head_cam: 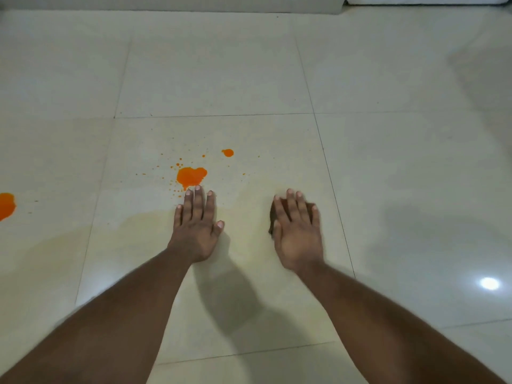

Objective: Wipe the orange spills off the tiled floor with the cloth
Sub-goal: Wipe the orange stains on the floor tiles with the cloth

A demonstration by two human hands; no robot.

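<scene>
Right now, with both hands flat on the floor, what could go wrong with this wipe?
1. The left hand rests with fingertips almost in the big orange puddle; it may smear it.
2. The right hand presses the cloth away from any spill.
3. The orange patch at the left edge could be missed.

glossy pale floor tiles [388,162] reflecting a lamp glare [489,283].

Three orange spills [191,176] (plus specks), one cloth [273,217], two hands [195,231].
</scene>
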